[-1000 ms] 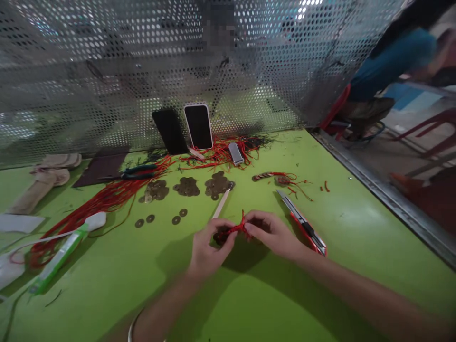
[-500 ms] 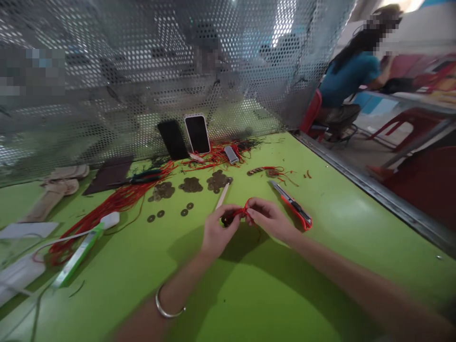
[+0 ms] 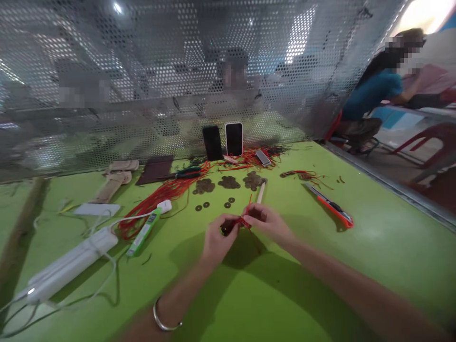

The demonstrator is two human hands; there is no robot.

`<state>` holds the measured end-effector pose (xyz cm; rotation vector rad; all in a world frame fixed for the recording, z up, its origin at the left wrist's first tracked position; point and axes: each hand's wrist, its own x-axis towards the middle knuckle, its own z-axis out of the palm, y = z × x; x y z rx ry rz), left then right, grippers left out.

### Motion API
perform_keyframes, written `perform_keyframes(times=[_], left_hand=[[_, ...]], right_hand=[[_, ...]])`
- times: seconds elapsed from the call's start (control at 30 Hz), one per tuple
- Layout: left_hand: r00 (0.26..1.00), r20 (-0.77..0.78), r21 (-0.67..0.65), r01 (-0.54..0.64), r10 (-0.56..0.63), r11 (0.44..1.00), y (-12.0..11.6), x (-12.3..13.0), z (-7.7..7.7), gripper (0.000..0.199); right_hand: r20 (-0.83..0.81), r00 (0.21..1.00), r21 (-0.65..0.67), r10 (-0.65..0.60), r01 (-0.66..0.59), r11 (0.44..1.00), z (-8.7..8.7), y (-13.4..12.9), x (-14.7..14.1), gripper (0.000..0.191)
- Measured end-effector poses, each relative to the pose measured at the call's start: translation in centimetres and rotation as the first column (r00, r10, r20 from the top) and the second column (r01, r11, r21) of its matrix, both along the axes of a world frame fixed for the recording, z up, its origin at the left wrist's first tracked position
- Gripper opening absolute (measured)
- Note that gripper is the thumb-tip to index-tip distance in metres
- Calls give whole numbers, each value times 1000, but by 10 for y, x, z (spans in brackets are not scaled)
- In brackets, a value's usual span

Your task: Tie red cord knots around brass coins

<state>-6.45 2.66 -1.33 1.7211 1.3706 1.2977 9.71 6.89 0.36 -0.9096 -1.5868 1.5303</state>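
Note:
Above the green table, both hands meet at a piece of knotted red cord [image 3: 245, 221]. My left hand [image 3: 219, 237] pinches its left end, where dark round coins [image 3: 226, 229] show between thumb and fingers. My right hand [image 3: 269, 222] is closed on the cord's right side, thumb against fingertips. One loose cord end sticks up and another hangs below; the fingers hide most of the knot. Just beyond the hands lies a thin pale stick [image 3: 261, 192]. Three piles of holed coins [image 3: 229, 182] sit farther back, with a few single coins [image 3: 205, 204] in front of them.
An orange utility knife [image 3: 331, 206] with its blade out lies at the right. Red cord bundles [image 3: 160, 197], pliers [image 3: 188, 173], a green box [image 3: 144, 232] and a white power strip [image 3: 73, 263] occupy the left. Two phones [image 3: 234, 139] lean on the perforated metal screen. A person [image 3: 377, 95] sits beyond.
My view has swung left, so the table things appear farther right. Both hands still hold the cord; one red end now points up between them.

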Motion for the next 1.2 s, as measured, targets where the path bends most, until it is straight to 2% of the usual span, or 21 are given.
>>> perform_keyframes(times=[0.17, 0.3, 0.37, 0.43, 0.5, 0.53, 0.57, 0.63, 0.67, 0.7, 0.8, 0.87, 0.97, 1.07, 1.13, 1.2], left_hand=[[997, 46, -75, 59, -56, 995, 1, 4, 1, 8], [994, 6, -69, 113, -113, 991, -2, 6, 3, 9], [993, -25, -47, 114, -115, 992, -4, 6, 2, 11], [993, -39, -29, 111, -112, 993, -5, 6, 1, 12], [991, -23, -25, 127, -128, 992, -4, 7, 1, 14], [989, -8, -26, 147, -147, 989, -4, 7, 0, 16], [986, 5, -24, 169, -169, 985, -3, 7, 0, 19], [978, 15, -9, 209, -209, 978, -2, 8, 1, 19], [975, 6, 2, 222, -222, 975, -2, 8, 1, 18], [974, -14, 12, 228, -228, 974, -1, 8, 2, 16], [967, -98, 28, 238, -234, 971, -1, 9, 4, 13], [958, -145, 24, 254, -248, 967, -1, 9, 6, 12], [949, -167, 20, 275, -268, 961, 0, 11, 6, 9], [954, -159, 9, 259, -254, 966, 0, 10, 2, 11], [959, -171, -5, 229, -227, 973, 0, 9, -2, 12], [959, -205, -13, 196, -194, 981, 0, 8, -5, 11]], right_hand=[[-21, 999, -79, -42, 40, 996, -12, -2, 10, 21], [-25, 999, -85, 37, -39, 996, -10, -4, 15, 23], [-5, 997, -56, 74, -74, 996, -10, -4, 17, 23], [56, 997, 2, 60, -60, 998, -10, -4, 19, 23], [132, 991, 139, 11, -29, 990, -10, -4, 24, 20], [175, 984, 260, -9, -37, 965, -9, -4, 27, 18], [217, 976, 397, -25, -65, 916, -9, -4, 30, 15], [282, 958, 613, -41, -147, 776, -7, -4, 36, 10], [306, 951, 672, -43, -184, 717, -7, -4, 39, 9], [321, 946, 709, -41, -211, 673, -6, -4, 41, 9], [357, 933, 764, -40, -267, 588, -5, -4, 48, 12], [383, 924, 773, -20, -308, 554, -5, -4, 51, 15], [372, 928, 753, 14, -310, 580, -8, -2, 55, 17], [320, 947, 766, -15, -249, 593, -14, 1, 52, 16], [283, 959, 737, -12, -210, 642, -16, 1, 48, 18], [236, 972, 668, 7, -168, 725, -17, 0, 44, 23]])
